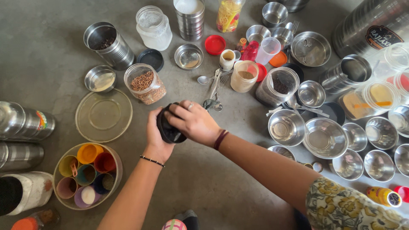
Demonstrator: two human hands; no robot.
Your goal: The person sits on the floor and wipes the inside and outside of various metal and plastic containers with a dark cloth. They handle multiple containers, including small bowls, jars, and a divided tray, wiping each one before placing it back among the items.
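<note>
Both my hands meet over the grey floor around a small dark jar with a black lid (169,130). My left hand (156,137) cups the jar from below and behind. My right hand (194,122) grips over the lid from the right, with a ring on one finger and a dark band on the wrist. Most of the jar is hidden by my fingers. Just beyond my hands stands an open glass jar of brown seeds (145,84), and a few spoons (213,91) lie on the floor.
A clear round lid (104,115) lies to the left, above a round box of coloured cups (87,175). Steel canisters (24,123) lie at the far left. Several steel bowls (324,138) and open jars (277,86) crowd the right.
</note>
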